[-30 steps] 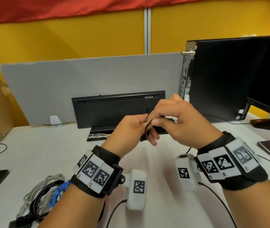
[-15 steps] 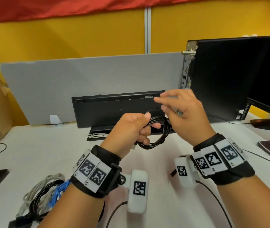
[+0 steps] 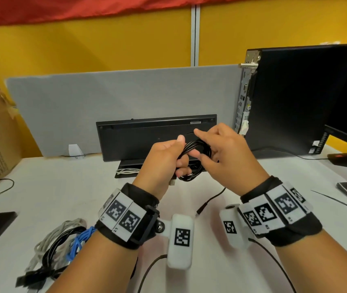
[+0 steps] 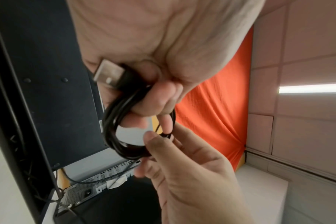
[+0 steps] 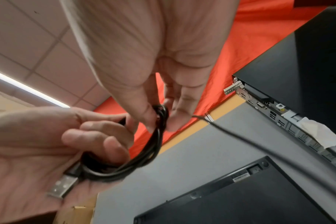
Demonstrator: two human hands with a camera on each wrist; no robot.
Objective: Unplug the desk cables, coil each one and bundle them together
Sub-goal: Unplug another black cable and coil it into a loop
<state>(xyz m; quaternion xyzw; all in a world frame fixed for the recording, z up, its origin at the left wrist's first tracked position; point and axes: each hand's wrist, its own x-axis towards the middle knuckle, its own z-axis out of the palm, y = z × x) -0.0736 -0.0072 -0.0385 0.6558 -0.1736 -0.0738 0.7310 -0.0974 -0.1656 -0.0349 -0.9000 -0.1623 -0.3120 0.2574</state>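
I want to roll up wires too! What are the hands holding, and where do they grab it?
A coiled black cable. The left hand grips one side of the coil, beside its USB plug; the right hand pinches the opposite side.

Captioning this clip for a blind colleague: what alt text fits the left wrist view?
A left hand grips a coiled black cable, its USB plug sticking out by the palm. The right hand reaches up and touches the coil's far side, with an upturned keyboard and red cloth behind.
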